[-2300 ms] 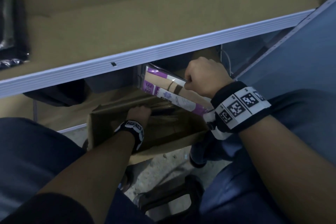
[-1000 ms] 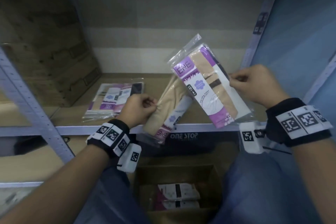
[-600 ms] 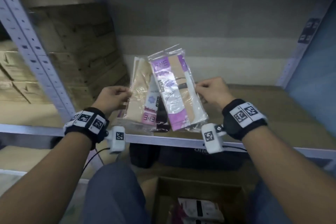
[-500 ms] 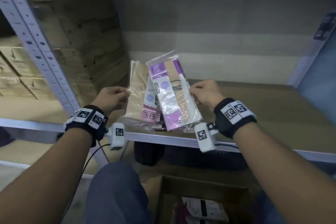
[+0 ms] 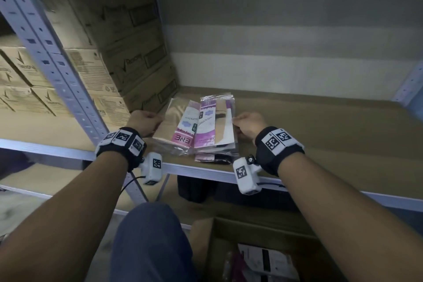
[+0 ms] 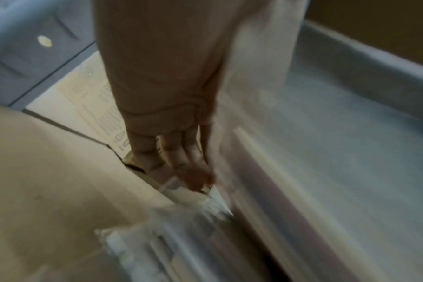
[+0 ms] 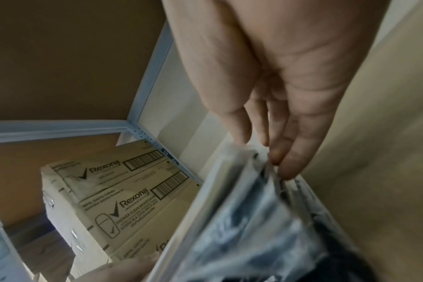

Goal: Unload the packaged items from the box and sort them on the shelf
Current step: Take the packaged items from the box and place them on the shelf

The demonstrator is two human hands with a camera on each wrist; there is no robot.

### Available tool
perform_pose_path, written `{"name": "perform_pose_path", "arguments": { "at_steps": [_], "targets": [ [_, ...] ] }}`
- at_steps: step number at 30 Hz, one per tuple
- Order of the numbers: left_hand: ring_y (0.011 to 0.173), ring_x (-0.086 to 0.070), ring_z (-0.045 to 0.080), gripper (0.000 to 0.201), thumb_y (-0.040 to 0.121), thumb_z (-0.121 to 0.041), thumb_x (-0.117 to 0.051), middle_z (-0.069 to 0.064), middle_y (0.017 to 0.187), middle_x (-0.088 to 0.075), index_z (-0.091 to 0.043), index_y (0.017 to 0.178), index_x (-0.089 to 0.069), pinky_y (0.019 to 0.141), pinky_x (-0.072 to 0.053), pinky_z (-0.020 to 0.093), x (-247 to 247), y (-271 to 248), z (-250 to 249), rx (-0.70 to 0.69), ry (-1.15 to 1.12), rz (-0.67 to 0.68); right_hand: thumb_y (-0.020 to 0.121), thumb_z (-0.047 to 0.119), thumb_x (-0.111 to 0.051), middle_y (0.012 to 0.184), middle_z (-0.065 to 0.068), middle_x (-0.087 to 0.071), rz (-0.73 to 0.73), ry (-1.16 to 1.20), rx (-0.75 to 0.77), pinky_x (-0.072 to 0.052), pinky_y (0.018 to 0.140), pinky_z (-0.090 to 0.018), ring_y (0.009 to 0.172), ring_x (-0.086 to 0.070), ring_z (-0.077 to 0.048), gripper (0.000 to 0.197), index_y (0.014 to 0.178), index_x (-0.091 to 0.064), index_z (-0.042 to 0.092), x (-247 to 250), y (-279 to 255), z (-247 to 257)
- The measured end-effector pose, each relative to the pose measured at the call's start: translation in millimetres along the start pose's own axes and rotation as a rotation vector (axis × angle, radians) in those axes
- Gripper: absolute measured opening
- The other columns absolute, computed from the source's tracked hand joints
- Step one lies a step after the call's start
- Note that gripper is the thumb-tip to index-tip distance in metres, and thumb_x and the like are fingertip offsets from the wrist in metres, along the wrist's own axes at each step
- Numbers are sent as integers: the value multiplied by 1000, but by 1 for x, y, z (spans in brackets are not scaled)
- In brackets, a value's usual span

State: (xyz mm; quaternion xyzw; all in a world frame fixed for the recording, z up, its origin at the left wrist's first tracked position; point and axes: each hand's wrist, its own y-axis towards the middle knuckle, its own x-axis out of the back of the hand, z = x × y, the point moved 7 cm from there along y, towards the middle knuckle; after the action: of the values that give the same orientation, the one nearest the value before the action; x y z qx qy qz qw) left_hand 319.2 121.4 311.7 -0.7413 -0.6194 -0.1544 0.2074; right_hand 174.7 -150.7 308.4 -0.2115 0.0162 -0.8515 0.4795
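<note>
Setting two packets down on the shelf (image 5: 320,126).
Right fingers (image 7: 287,167) pinch the purple packet (image 5: 217,121) edge; left fingers (image 6: 191,171) hold the beige packet (image 5: 174,126), grip blurred. Lower flat, square edges, release together; box (image 5: 263,236) below holds more.

"Rexona", "SHOWER CLEAN BRIGHTENING" on stacked cartons (image 7: 123,206); upside-down "ENE" on pink-banded packet (image 5: 183,130).

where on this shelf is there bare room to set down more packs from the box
The shelf board lies bare right of the pack pile, from the right hand across to the right upright, and behind the pile up to the back wall. It is crowded on the left: the pile sits close to the stacked Rexona cartons, with the left hand between.
</note>
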Motion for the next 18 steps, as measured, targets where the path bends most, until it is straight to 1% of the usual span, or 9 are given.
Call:
{"name": "perform_pose_path", "arguments": {
  "at_steps": [2, 3, 4, 5, 7, 9, 13, 16, 18],
  "targets": [
    [89, -64, 25, 31, 87, -26, -67, 13, 100, -69, -2, 108, -69, 84, -55, 35, 1, -5, -5, -17, 37, 11, 88, 14, -64, 104, -19, -69, 13, 38, -12, -55, 86, -47, 97, -67, -32, 16, 74, -57, 12, 3, -9, 0],
    [94, -64, 26, 32, 87, -29, -67, 12, 104, -69, -5, 107, -70, 88, -54, 38, 2, -8, -8, -33, 82, 16, 88, 14, -64, 103, -17, -68, 20, 11, 1, -56, 86, -45, 95, -66, -30, 10, 79, -59, 11, 5, -14, 0],
    [99, -64, 27, 31, 87, -31, -66, 11, 107, -69, -8, 107, -70, 91, -53, 39, 3, -12, -12, -61, 148, 10, 88, 14, -64, 101, -15, -68, 23, -33, 25, -56, 86, -44, 93, -65, -28, 6, 86, -62, 9, 8, -17, 1],
    [102, -63, 26, 29, 88, -30, -64, 9, 109, -69, -9, 108, -70, 92, -51, 36, 5, -17, -17, -109, 215, -12, 87, 16, -65, 100, -13, -68, 17, -72, 49, -55, 87, -44, 92, -64, -26, 10, 92, -65, 7, 11, -21, 1],
    [102, -61, 23, 25, 89, -25, -60, 7, 109, -69, -11, 108, -70, 88, -45, 29, 9, -31, -31, -224, 276, -83, 85, 16, -66, 97, -9, -68, -9, -127, 97, -53, 91, -44, 94, -64, -25, 15, 97, -68, 6, 20, -30, 2],
    [97, -61, 18, 24, 89, -23, -60, 4, 105, -69, -13, 108, -69, 84, -43, 26, 8, -48, -48, -327, 263, -109, 85, 15, -66, 94, -7, -66, -34, -157, 151, -51, 92, -40, 90, -62, -22, 15, 97, -69, 6, 30, -42, 2],
    [93, -62, 11, 25, 88, -23, -62, -2, 102, -69, -15, 110, -69, 81, -44, 22, -13, -88, -71, -453, 261, -31, 87, 12, -64, 96, -5, -64, -55, -242, 263, -45, 83, -25, 89, -57, -15, 16, 102, -68, 6, 46, -71, 2],
    [91, -63, 10, 25, 86, -21, -65, -2, 102, -69, -14, 110, -67, 78, -44, 19, -41, -125, -83, -552, 277, 47, 87, 11, -64, 94, -4, -64, -58, -283, 324, -48, 87, -27, 87, -57, -14, 14, 100, -68, 8, 55, -93, -6],
    [86, -62, 6, 22, 86, -23, -66, -6, 97, -68, -17, 106, -67, 77, -45, 16, -61, -149, -85, -579, 274, 93, 88, 11, -62, 92, -2, -63, -41, -332, 351, -47, 83, -25, 85, -57, -13, 15, 101, -67, 8, 59, -109, -16]
  ]
}}
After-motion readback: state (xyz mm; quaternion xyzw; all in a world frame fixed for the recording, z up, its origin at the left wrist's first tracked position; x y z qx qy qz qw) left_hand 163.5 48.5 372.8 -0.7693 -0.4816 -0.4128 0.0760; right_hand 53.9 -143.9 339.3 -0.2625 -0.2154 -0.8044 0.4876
